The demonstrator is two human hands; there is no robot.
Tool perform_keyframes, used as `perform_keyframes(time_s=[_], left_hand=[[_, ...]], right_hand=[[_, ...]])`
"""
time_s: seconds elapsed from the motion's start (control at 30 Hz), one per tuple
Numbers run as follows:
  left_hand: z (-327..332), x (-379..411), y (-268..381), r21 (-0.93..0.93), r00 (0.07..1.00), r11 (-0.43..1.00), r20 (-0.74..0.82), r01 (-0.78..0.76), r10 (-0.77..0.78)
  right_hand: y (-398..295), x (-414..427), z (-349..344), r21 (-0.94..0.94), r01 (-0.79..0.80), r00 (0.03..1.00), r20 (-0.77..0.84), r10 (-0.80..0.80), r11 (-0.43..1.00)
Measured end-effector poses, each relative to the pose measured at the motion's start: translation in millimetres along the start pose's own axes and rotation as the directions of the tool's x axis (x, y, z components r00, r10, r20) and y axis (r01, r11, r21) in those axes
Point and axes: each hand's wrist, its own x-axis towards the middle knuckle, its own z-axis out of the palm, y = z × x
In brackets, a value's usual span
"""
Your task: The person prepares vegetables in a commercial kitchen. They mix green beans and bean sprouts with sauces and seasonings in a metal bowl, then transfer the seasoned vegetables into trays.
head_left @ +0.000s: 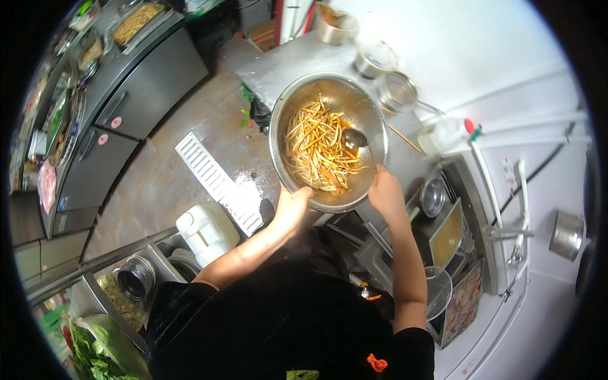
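Observation:
A large stainless steel mixing bowl sits in front of me at the edge of a metal counter. Long pale strips of food, coated in orange-brown sauce, fill much of its left side. My left hand grips the near-left rim, thumb over the edge. At the near-right side, my right hand is closed around the thin handle of a metal ladle. The ladle's head rests inside the bowl against the strips, with reddish oil around it.
Metal pots and a strainer stand behind the bowl. A chopstick and clear jug lie to its right. The sink holds trays. Left are a floor drain grate, white jerrycan and counter refrigerators.

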Motion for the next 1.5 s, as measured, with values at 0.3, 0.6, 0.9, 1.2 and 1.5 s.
perform_keyframes(time_s=[0.3,0.6,0.9,1.2,1.5], left_hand=[[-91,33,26,-0.173,0.982,0.985,-0.187,-0.010,-0.023],[-129,43,89,-0.359,0.968,0.933,-0.236,-0.006,-0.085],[-176,79,127,-0.456,0.930,0.887,-0.354,-0.079,-0.099],[-227,136,186,-0.480,0.883,0.841,-0.469,-0.250,-0.005],[-283,183,254,-0.496,0.835,0.815,-0.550,-0.299,-0.028]], right_hand=[[-129,65,6,0.185,0.297,0.952,0.023,-0.306,0.937],[-220,124,73,-0.062,0.377,0.920,0.143,-0.366,0.924],[-318,155,77,0.124,0.520,0.834,0.140,-0.533,0.845],[-420,235,113,0.225,0.664,0.712,0.104,-0.695,0.714],[-553,288,122,0.061,0.741,0.612,0.350,-0.710,0.669]])
